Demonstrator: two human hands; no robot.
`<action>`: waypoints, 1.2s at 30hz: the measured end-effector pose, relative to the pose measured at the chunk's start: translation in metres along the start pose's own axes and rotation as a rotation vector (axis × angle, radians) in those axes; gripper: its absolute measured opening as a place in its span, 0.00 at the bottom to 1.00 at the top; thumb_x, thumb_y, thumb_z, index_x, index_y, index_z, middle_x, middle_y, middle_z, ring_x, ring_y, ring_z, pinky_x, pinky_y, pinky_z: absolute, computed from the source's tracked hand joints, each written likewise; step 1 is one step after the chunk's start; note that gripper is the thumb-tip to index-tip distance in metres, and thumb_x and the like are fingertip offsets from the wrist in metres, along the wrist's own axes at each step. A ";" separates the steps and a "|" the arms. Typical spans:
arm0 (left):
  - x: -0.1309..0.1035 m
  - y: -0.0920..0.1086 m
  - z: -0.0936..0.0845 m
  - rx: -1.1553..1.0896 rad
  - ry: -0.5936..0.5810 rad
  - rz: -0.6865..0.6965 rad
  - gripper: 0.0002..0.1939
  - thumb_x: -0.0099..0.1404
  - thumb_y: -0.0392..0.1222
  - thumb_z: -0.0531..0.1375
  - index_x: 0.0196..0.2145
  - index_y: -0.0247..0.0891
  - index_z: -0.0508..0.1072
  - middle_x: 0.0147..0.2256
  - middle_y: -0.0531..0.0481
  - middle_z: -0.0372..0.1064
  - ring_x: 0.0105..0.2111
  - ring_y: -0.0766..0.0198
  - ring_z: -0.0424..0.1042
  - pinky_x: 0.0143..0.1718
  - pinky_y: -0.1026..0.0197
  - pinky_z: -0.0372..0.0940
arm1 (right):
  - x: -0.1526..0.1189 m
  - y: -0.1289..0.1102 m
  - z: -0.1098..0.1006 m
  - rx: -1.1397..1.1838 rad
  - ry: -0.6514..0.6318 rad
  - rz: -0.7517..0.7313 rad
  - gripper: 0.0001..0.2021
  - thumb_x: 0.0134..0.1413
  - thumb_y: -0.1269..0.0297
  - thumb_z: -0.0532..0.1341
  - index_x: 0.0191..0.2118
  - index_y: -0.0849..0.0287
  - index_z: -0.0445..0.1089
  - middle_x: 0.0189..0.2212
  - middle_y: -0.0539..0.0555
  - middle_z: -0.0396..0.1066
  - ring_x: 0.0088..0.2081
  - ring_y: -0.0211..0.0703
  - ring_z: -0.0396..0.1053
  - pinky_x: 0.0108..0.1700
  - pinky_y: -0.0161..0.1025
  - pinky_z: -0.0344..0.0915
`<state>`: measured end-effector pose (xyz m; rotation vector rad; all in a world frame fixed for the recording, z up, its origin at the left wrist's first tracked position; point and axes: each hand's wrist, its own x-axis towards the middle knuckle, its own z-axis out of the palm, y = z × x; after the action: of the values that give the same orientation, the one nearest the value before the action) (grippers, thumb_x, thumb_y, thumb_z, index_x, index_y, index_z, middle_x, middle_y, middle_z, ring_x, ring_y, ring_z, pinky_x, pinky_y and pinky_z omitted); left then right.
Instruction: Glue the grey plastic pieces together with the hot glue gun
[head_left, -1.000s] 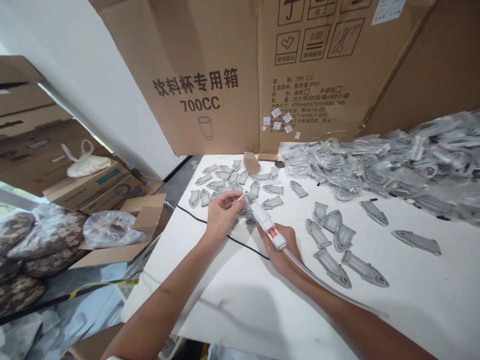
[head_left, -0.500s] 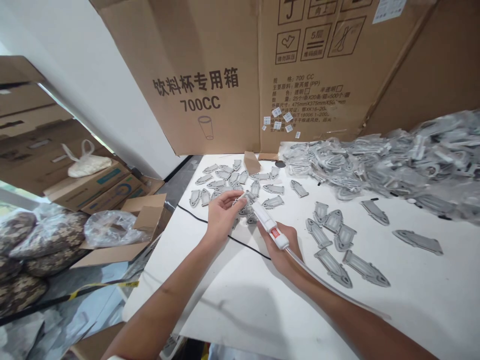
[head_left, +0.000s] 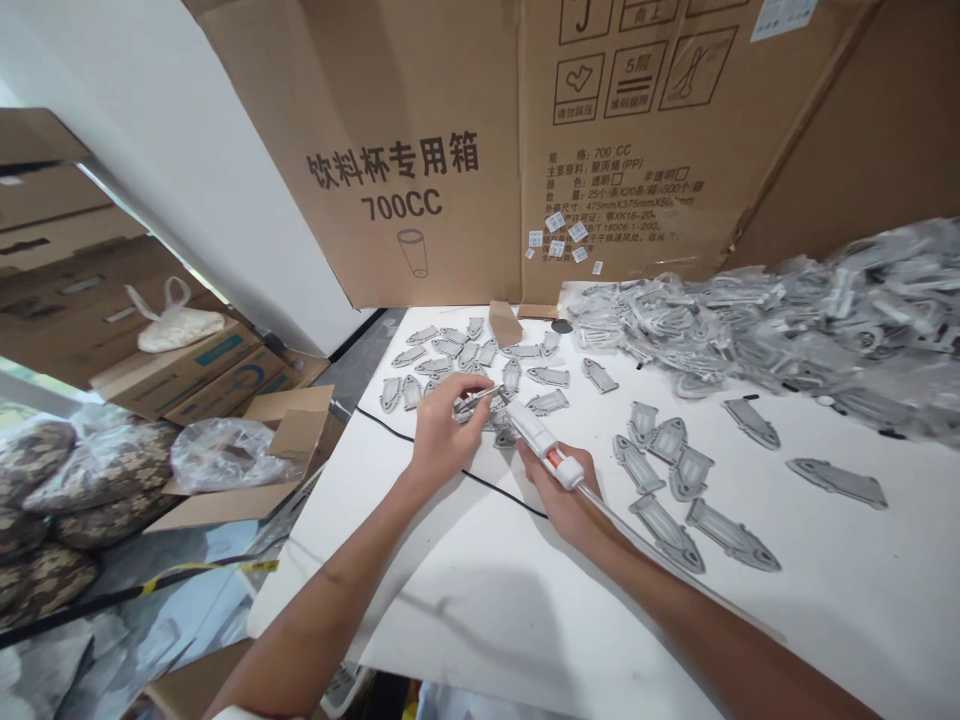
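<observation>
Between the fingertips and thumb of my left hand (head_left: 442, 432) is a small grey plastic part (head_left: 474, 400), seen nearly edge-on and partly covered by the fingers. My right hand (head_left: 570, 495) grips a white handheld tool (head_left: 534, 432) with a red patch on its body and a pale tube or cord (head_left: 611, 512) trailing from its rear. The tool's tip points up and left, close to the held part; whether they touch I cannot tell. Beneath and behind the hands lie more grey parts (head_left: 548, 402) of the same pointed shape.
On the white table (head_left: 465, 590), several grey parts (head_left: 670, 440) lie loose to the right. A heap of plastic-bagged parts (head_left: 720, 320) fills the back right. A large cardboard box (head_left: 420, 90) stands behind. A black cable (head_left: 510, 492) crosses the table; an open carton (head_left: 300, 450) sits at left.
The grey part in my left hand has tilted, showing more of its edge. The white tool has turned slightly and shifted a little right and down, with less of its red patch visible.
</observation>
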<state>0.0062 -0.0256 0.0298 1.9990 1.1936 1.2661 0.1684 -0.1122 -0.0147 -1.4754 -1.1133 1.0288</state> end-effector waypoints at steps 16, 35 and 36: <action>-0.002 -0.002 0.001 0.075 0.016 0.056 0.07 0.71 0.43 0.61 0.44 0.44 0.79 0.43 0.46 0.81 0.44 0.55 0.78 0.48 0.55 0.69 | 0.003 0.006 0.001 -0.039 0.017 -0.052 0.27 0.61 0.39 0.62 0.23 0.57 0.64 0.19 0.49 0.64 0.22 0.37 0.57 0.24 0.36 0.53; 0.095 -0.135 -0.082 0.116 0.487 -0.536 0.16 0.53 0.41 0.69 0.41 0.35 0.82 0.36 0.46 0.80 0.38 0.57 0.77 0.43 0.57 0.71 | 0.003 0.003 0.002 0.074 0.037 -0.047 0.20 0.63 0.44 0.63 0.30 0.56 0.67 0.19 0.44 0.59 0.20 0.36 0.55 0.21 0.34 0.52; 0.105 -0.142 -0.087 0.130 0.510 -0.572 0.16 0.52 0.39 0.69 0.40 0.34 0.82 0.34 0.47 0.80 0.36 0.56 0.76 0.43 0.55 0.71 | 0.003 0.004 0.003 0.083 0.036 -0.051 0.20 0.64 0.44 0.63 0.30 0.56 0.66 0.19 0.45 0.60 0.20 0.36 0.55 0.21 0.34 0.52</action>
<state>-0.1107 0.1322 0.0098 1.2743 1.9520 1.4404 0.1669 -0.1085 -0.0191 -1.3883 -1.0650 0.9974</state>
